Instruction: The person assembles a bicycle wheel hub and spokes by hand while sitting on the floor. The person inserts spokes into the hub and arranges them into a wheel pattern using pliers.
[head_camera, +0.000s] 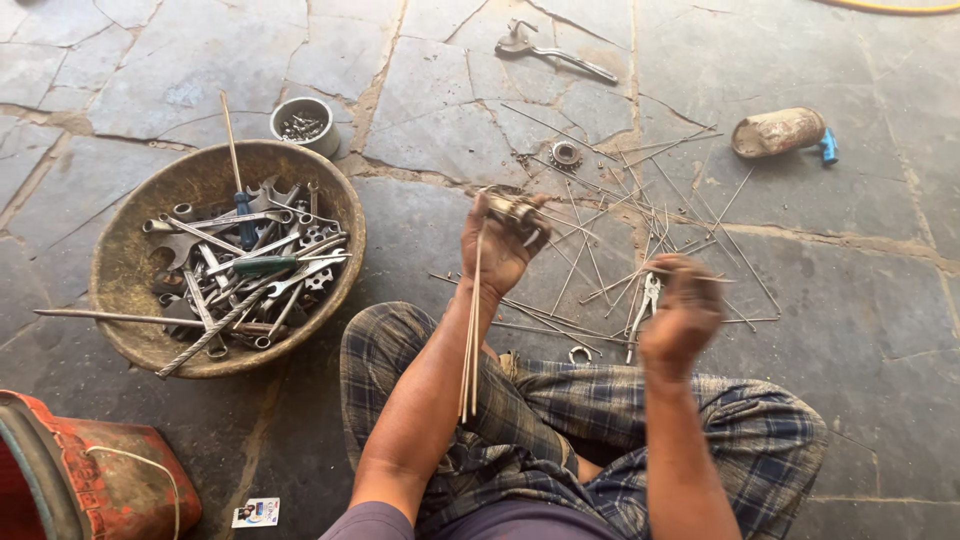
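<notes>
My left hand grips a small round metal hub with a bundle of thin spokes hanging down from it along my forearm. My right hand is raised to the right of it, blurred, pinching one thin spoke that points left. Below both hands, loose spokes lie scattered on the stone floor. A pair of pliers lies among them, just left of my right hand. I sit cross-legged in checked cloth.
A wide round pan full of spanners and screwdrivers sits at the left, a small cup of nuts behind it. A red bucket stands bottom left. A bearing, a wrench-like tool and a dirty can lie farther out.
</notes>
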